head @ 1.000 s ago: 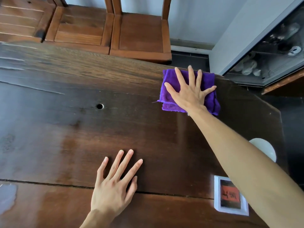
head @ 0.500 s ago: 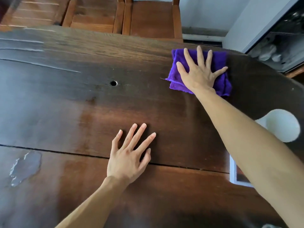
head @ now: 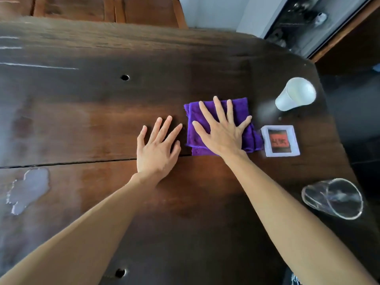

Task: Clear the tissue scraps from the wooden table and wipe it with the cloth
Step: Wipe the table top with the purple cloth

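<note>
Pressing the folded purple cloth point(head: 244, 128) flat, the spread right hand point(head: 221, 131) wipes the wooden table point(head: 102, 112) while the splayed left hand point(head: 157, 149) braces beside it.

Dark wooden table point(head: 86, 112), purple cloth point(head: 244, 120), white cup point(head: 294, 95), clear glass point(head: 333, 199), small framed card point(head: 279, 140)

I see my right hand point(head: 224, 133) lying flat on the cloth point(head: 243, 118), near the middle of the table point(head: 102, 99). My left hand point(head: 157, 150) lies flat on the table just to the left of the cloth. A small card point(head: 280, 140) sits right beside the cloth on its right. A cup point(head: 295, 94) stands behind the card. A glass point(head: 333, 198) lies on its side in front of the card, near the right edge. Chairs point(head: 102, 8) stand behind the table.
</note>
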Demonstrator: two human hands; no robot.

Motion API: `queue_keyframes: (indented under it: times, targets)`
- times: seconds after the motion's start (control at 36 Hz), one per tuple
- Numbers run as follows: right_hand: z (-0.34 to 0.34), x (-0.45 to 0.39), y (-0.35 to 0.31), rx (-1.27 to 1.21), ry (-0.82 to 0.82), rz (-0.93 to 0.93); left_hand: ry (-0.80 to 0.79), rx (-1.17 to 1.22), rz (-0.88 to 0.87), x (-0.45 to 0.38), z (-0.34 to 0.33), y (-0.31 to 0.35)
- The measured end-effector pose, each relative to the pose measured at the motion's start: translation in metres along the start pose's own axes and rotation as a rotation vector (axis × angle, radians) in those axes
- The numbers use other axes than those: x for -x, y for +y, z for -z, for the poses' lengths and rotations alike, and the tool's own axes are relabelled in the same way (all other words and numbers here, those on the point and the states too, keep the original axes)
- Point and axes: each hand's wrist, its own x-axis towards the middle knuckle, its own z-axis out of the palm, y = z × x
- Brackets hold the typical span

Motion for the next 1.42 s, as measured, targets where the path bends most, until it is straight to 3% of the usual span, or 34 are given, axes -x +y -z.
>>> queue_keyframes:
  times: [0.19,0.5,0.78,1.03,1.25,1.42]
  targets:
    - [-0.005,0.121,-0.004,0.031,-0.074,-0.034,-0.099,-0.082,-0.097,0.02,0.008,-0.026]
    - [-0.014,0.334,-0.03,-0.004,-0.183,-0.068,-0.08,-0.103,-0.111,0.031,0.005,-0.032]
    - [-0.024,0.437,-0.041,0.124,-0.234,-0.071,-0.058,-0.091,-0.097,0.032,0.003,-0.032]
    - [-0.018,0.389,-0.053,0.051,-0.232,-0.083,0.05,0.086,-0.056,0.021,0.024,-0.049]
    - [-0.012,0.26,-0.072,-0.054,-0.197,-0.033,-0.012,-0.085,0.093,-0.018,0.049,-0.113]
    - [-0.013,0.14,-0.086,-0.053,-0.129,0.012,-0.006,-0.127,0.078,-0.017,0.042,-0.129]
